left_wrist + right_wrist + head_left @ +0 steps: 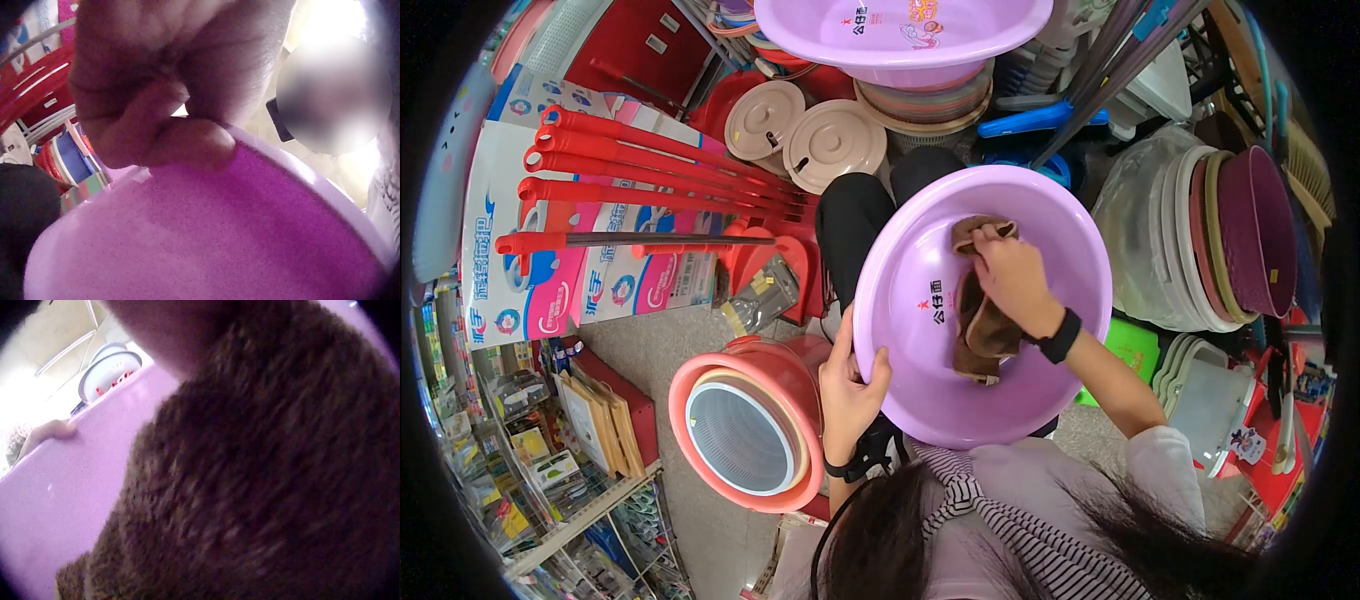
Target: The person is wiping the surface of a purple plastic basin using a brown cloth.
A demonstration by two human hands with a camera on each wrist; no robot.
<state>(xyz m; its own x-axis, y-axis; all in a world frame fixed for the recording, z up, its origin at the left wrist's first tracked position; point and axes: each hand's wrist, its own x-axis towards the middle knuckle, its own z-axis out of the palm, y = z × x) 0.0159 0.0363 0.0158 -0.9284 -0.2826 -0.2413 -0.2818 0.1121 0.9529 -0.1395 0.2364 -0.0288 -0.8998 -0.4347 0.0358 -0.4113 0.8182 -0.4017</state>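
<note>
A purple plastic basin (905, 375) with printed characters rests over the person's lap, its inside facing up. The left hand (852, 392) holds its near-left rim, thumb (194, 147) over the edge and fingers along the outer side. Inside the basin, the right hand (1015, 280) grips a brown fuzzy cloth (990, 338), which hangs in folds against the basin's inner surface. Seen from the right wrist, the cloth (269, 469) fills most of the view, and the left hand (47, 434) shows at the far rim.
Another purple basin (950, 40) sits on stacked tubs ahead. Red-handled tools (650, 190) jut in from the left, above nested pink and white buckets (740, 435). Stacked basins (1250, 235) stand at the right, a green plastic item (1132, 350) below them. Shelves of packaged goods line the lower left.
</note>
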